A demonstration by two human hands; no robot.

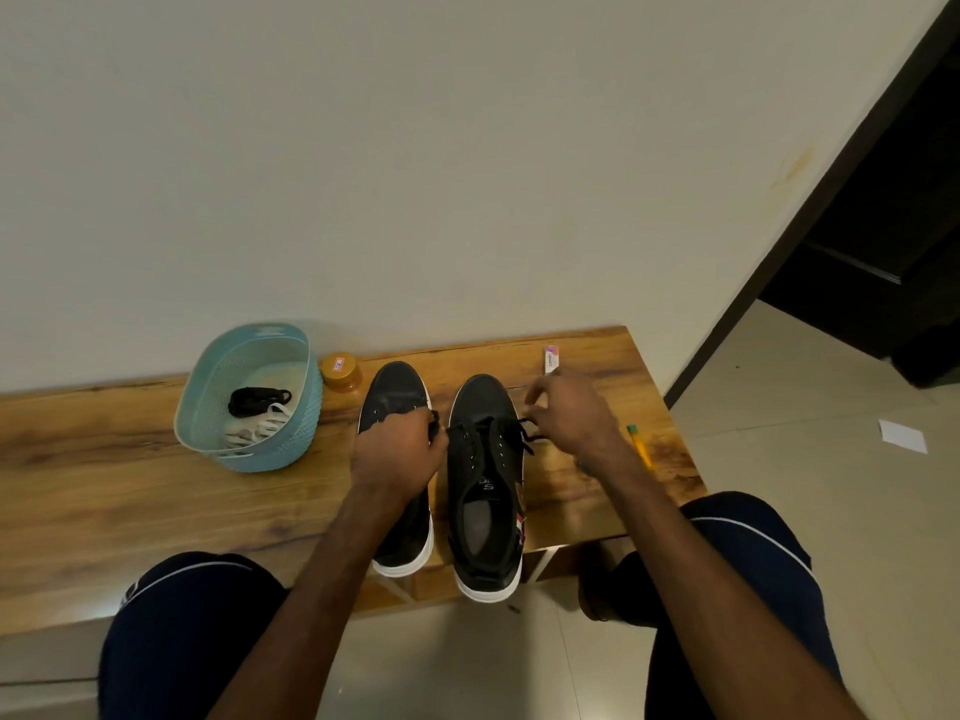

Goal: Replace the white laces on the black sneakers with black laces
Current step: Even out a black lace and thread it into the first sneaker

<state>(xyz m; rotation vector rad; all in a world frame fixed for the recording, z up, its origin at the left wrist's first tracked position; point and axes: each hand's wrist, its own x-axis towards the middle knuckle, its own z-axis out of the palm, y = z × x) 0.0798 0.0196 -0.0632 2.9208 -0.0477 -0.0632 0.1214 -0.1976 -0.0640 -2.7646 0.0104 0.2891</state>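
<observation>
Two black sneakers with white soles stand side by side on a wooden bench [130, 485], toes toward the wall. The right sneaker [485, 491] has a black lace [491, 426] threaded across its lowest eyelets. My left hand [397, 452] grips one end of that lace, hovering over the left sneaker [400, 392]. My right hand [569, 418] pinches the other end to the right of the shoe. A light blue basket [244, 397] at the left holds a bundled black lace [257, 400] and loose white laces [257, 428].
An orange-lidded jar [340, 371] stands between the basket and the left sneaker. A small pink-and-white tube [550, 358] lies near the wall, and a yellow pencil [639, 444] lies at the bench's right edge. My knees frame the bench front. A white paper scrap [903, 436] lies on the tiled floor.
</observation>
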